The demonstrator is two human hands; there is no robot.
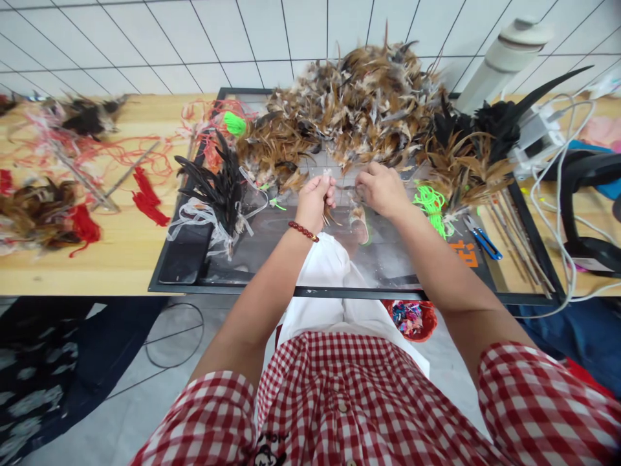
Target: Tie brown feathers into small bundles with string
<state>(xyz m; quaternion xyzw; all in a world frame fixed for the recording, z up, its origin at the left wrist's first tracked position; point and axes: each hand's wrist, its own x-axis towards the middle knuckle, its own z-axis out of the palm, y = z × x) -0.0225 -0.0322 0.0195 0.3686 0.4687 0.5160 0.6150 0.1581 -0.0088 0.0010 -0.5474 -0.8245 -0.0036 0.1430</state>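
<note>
My left hand (316,199), with a beaded bracelet on its wrist, is closed in a pinch. Pale quill ends show above its fingertips, and brown feathers (330,217) stick out below the fist. To its right, my right hand (383,189) reaches to the near edge of a large heap of brown feathers (369,103). Its fingers are curled down and together; whatever lies between them is hidden. Just below that hand, a small brownish feather piece (358,212) lies on the dark glossy tray (272,262).
Black feathers (220,188) with white ties lie left, above a phone (180,254). Green cord (431,206), blue-handled snips (482,238) and thin rods (521,243) lie right. A bottle (504,61) and white cables (538,188) stand beyond. Red string (145,155) spreads across the left table.
</note>
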